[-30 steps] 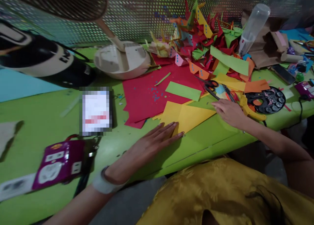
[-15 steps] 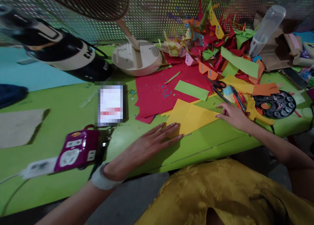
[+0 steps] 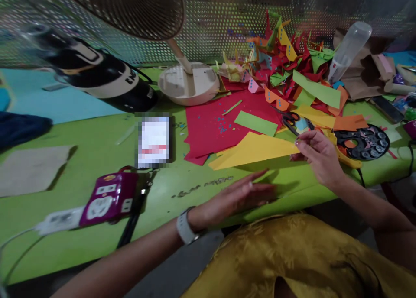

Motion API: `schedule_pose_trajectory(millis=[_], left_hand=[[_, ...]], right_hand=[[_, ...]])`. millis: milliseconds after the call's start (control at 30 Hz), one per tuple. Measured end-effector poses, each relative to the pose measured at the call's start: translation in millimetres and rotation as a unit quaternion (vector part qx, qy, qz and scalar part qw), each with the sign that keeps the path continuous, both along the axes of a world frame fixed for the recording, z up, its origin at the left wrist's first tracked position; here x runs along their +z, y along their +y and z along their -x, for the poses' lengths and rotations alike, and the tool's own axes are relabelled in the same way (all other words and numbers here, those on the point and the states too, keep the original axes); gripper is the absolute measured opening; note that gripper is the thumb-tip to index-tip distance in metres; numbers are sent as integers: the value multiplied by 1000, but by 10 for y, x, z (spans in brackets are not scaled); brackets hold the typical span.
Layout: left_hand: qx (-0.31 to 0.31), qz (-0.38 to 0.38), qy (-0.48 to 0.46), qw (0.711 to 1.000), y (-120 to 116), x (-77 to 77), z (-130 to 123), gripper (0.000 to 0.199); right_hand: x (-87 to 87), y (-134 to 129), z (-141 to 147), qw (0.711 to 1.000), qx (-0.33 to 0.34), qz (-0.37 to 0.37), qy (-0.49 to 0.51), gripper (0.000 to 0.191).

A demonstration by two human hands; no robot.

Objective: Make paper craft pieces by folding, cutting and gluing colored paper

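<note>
My right hand (image 3: pixel 316 155) pinches the pointed right corner of a yellow paper sheet (image 3: pixel 251 150), whose near edge is raised off the green table (image 3: pixel 182 228). My left hand (image 3: pixel 240 196) is just below the sheet, fingers stretched out and holding nothing; it is slightly blurred. Beyond the yellow sheet, red paper (image 3: pixel 208 124) lies flat, with small blue bits and a green strip (image 3: pixel 255 123) on it. Scissors (image 3: pixel 290 117) lie behind my right hand.
A heap of coloured paper shapes (image 3: pixel 286 51) stands at the back right, near a clear bottle (image 3: pixel 351 51). A fan base (image 3: pixel 189 83), black flask (image 3: pixel 113 79), phone (image 3: pixel 154 140) and purple socket box (image 3: pixel 112 196) are to the left. A black palette (image 3: pixel 364 142) lies right.
My right hand has lifted the yellow sheet's corner and tilted the sheet up. My left hand has come off the paper and moved right and nearer to me. The view has shifted slightly.
</note>
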State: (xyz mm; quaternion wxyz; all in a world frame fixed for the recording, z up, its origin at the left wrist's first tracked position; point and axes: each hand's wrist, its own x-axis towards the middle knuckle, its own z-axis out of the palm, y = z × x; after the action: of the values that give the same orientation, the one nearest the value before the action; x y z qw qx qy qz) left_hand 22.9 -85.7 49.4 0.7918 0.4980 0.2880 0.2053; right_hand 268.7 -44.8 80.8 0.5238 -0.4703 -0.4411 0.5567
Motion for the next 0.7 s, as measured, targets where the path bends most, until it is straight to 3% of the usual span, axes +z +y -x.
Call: schedule_pose_trajectory(millis=[67,167,233,333,400,500,600,700], left_hand=[[163,89,-61,981,89,-60,-124,65],[367,165,-25,915,272,-105,-190,42],[440,168,-19,882,424,-102,-173,31],[507,130,-52,850,657,-85,-92,20],[481,147,-46,863,779,-80,-37,20],[393,176,-33,902,878,-85,-23,17],[332,194,-31,923,912,-109,-82,16],[321,200,-37,925,959,-158,-105,14]], right_hand=[[11,-109,20,1000,18,-13,-18,27],[-36,-246,-22,996,64,-14,-62,25],[-93,-273,-105,992,74,-24,-96,23],[-166,-182,-263,976,14,-98,-195,17],[-182,-58,-322,931,-14,-181,-318,28],[-173,141,-271,816,73,-295,-491,45],[-209,295,-122,723,183,-367,-556,49],[-318,391,-25,665,268,-412,-562,53]])
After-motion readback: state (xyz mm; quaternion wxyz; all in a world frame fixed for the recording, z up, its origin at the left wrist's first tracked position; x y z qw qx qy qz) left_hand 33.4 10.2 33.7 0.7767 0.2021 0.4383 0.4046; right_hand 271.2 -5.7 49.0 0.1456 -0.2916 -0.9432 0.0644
